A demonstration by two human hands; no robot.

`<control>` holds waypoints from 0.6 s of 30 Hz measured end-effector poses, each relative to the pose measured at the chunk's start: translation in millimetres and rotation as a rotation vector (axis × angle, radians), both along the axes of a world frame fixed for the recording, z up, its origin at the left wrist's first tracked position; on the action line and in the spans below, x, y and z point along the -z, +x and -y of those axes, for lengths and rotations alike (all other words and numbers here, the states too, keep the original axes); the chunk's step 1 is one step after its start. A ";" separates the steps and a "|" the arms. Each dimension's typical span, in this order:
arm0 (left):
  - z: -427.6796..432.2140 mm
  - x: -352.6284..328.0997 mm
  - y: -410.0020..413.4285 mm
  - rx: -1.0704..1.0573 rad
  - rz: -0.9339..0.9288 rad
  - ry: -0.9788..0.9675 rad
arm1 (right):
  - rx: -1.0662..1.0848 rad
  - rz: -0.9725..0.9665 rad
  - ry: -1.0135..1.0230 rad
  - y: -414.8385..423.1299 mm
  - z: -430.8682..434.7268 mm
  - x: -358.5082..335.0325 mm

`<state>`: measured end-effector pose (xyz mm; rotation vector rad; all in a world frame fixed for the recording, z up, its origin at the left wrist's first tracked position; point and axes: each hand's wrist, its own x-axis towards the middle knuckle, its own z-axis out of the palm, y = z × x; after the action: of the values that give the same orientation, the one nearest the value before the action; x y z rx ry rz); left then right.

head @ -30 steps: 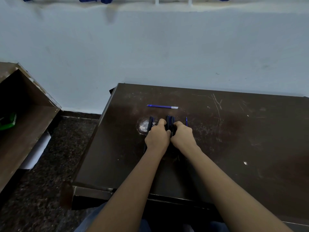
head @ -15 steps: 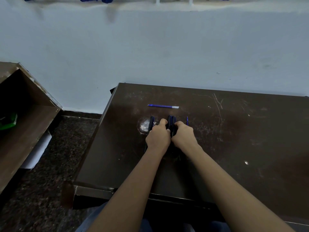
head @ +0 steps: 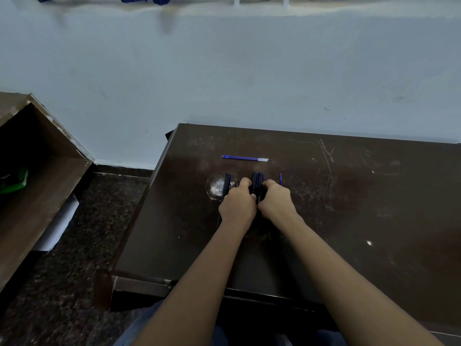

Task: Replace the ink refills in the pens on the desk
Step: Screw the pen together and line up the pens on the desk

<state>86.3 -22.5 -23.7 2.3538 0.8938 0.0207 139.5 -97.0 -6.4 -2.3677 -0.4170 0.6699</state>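
On the dark brown desk (head: 349, 196) my left hand (head: 238, 204) and my right hand (head: 275, 202) rest side by side, both closed around a small bundle of dark blue pens (head: 257, 182) whose far ends stick out between my fingers. Another dark pen (head: 226, 184) lies just left of my left hand, partly under it. A thin blue refill (head: 280, 179) pokes out beyond my right hand. A loose blue ink refill (head: 245, 159) with a clear end lies crosswise farther back on the desk.
A pale wall rises right behind the desk. A brown wooden shelf unit (head: 37, 176) stands to the left with something green (head: 13, 182) inside. Dark speckled floor (head: 82, 270) separates the shelf and the desk. A worn pale patch (head: 216, 186) marks the desk by the left pen.
Almost nothing has changed: both hands stay closed on the pen bundle in the same spot, with only a slight shift of the fingers.
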 end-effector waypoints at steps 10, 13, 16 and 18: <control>-2.4 -5.8 -0.7 -0.068 0.136 0.072 | 0.006 -0.033 0.001 1.6 -0.5 -7.4; -9.4 -12.5 -1.7 -0.239 0.163 0.202 | 0.035 -0.015 -0.001 2.2 -0.2 -12.1; -17.7 -13.2 -6.2 -0.339 -0.114 0.154 | 0.049 0.006 0.000 3.5 1.9 -14.4; -20.7 -9.0 -11.7 -0.343 -0.227 0.034 | 0.045 0.010 -0.012 4.1 2.8 -15.3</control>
<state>74.6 -1.8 -14.8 2.2354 1.4098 -0.0945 143.6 -99.8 8.9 -2.3853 -0.3633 0.6422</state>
